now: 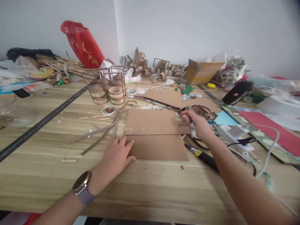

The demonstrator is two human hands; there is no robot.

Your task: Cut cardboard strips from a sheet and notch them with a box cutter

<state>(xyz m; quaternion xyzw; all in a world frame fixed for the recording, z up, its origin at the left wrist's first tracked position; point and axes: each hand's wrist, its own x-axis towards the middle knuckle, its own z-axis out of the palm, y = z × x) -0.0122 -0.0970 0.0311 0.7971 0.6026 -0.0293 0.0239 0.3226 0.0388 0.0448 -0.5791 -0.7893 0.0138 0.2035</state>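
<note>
Brown cardboard (156, 148) mid-frame: likely light, stiff, easily creased; best pinned at the edges. Left hand (118, 153) spread at its left edge; right hand (197, 123) curled round a blurred tool (192, 130), perhaps a pen.

Wooden table (140, 193) (cardboard (157, 147) on top)

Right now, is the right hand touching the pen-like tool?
Touching. The head view shows the right hand closed around the pen-like tool, whose lower end shows below the fingers, near the right end of the brown strip.
</note>
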